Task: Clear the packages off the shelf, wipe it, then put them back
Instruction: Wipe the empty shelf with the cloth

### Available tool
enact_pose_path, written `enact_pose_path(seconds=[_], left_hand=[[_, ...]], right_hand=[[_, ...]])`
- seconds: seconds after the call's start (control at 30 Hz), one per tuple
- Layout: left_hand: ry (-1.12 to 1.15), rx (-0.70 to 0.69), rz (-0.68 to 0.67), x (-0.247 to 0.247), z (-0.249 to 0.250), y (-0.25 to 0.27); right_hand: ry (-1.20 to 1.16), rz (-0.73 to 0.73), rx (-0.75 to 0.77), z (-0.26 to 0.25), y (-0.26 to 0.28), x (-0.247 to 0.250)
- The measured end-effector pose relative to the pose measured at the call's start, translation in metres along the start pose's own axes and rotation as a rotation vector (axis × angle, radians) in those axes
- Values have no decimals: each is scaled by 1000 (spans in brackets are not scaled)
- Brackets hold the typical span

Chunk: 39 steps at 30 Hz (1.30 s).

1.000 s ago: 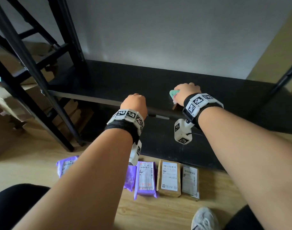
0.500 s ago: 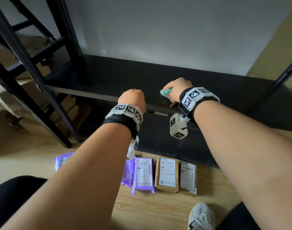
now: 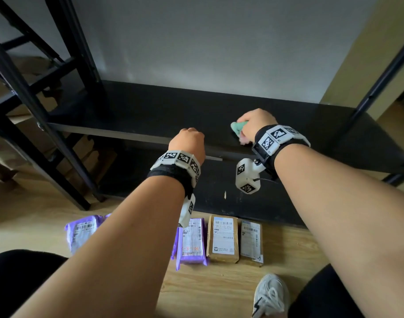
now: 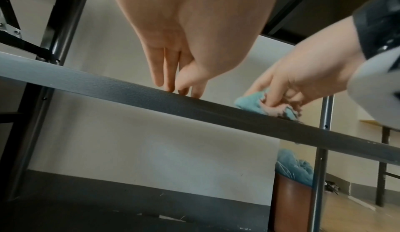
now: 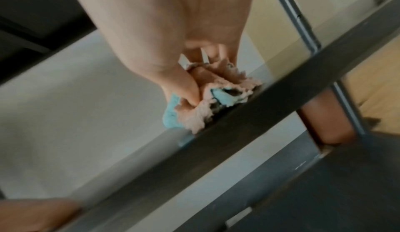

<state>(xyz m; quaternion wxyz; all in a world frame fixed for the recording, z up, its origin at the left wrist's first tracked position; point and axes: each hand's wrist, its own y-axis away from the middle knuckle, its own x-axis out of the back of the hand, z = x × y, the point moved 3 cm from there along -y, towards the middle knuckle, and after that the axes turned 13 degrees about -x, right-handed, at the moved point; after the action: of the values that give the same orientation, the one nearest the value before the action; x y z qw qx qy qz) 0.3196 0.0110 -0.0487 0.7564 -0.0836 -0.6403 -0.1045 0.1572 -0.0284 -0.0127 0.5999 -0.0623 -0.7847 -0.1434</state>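
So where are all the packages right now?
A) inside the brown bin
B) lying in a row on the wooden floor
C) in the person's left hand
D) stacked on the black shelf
B: the packages lie side by side on the wooden floor below the shelf, while the right hand grips a cloth on the shelf and the left hand rests on its front edge.

The right hand [image 3: 256,123] grips a teal-and-pink cloth [image 3: 238,130] on the black shelf [image 3: 150,115]. The left hand [image 3: 188,142] rests at its front edge. Packages [image 3: 222,239] lie on the floor.
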Motion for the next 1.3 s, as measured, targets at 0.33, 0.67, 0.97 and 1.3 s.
enact_pose_path(seconds=[0.33, 0.67, 0.97, 1.3], left_hand=[[-1, 20, -69, 1, -5, -8], [24, 89, 42, 4, -16, 19], [14, 139, 167, 6, -53, 35], [-53, 277, 310, 5, -121, 64]], right_hand=[[124, 40, 32, -4, -4, -22], [-95, -51, 225, -15, 31, -30], [84, 21, 2, -17, 14, -37], [124, -10, 258, -109, 22, -76]])
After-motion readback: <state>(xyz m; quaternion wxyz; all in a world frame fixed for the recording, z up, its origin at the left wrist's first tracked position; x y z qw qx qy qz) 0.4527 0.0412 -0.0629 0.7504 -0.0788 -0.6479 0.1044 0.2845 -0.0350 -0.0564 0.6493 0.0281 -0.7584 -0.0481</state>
